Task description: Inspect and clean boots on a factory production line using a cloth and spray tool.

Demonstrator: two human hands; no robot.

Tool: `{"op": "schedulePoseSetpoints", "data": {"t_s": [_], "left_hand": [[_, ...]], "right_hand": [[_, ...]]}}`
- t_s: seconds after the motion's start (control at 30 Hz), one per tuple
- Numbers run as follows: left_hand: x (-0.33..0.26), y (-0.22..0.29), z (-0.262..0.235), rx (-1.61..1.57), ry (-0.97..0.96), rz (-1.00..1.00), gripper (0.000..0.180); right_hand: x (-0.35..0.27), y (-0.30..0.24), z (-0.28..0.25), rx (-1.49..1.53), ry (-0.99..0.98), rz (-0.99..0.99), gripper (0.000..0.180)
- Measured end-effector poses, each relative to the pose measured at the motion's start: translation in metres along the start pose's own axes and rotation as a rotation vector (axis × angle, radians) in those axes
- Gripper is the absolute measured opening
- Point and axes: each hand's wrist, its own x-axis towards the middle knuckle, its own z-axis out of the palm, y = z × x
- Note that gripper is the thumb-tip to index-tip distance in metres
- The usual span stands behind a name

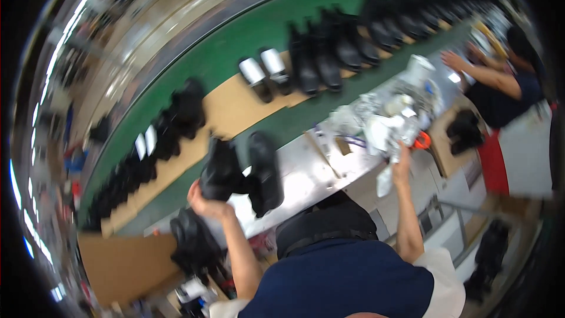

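Note:
My left hand (208, 205) is closed around the lower end of a black boot (221, 171), blurred by motion. Just right of that boot, a second black shoe (264, 174) rests by the near edge of the metal work surface (297, 168). On my right side, my right hand (402, 168) grips a crumpled white cloth (385, 181) that hangs below the fingers. A heap of white cloths and wrapping (376, 123) lies beside it, with an orange ring (421, 140) at its edge.
Rows of black shoes (329, 53) stand on brown board along a green conveyor belt (226, 62). A co-worker's arm (485, 76) reaches in from the right. A cardboard box (126, 265) sits at lower left, and black boots (194, 238) hang near it.

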Motion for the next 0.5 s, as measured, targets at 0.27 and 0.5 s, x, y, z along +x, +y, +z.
{"op": "schedulePoseSetpoints", "data": {"t_s": [0.27,0.5], "left_hand": [[0.017,0.018,-0.013,-0.165,-0.093,-0.103,0.016],[0.026,0.012,-0.054,-0.063,-0.389,-0.143,0.014]], "right_hand": [[0.138,0.119,-0.065,0.587,0.003,0.613,0.038],[0.089,-0.282,0.011,0.495,-0.607,-0.379,0.058]]}}
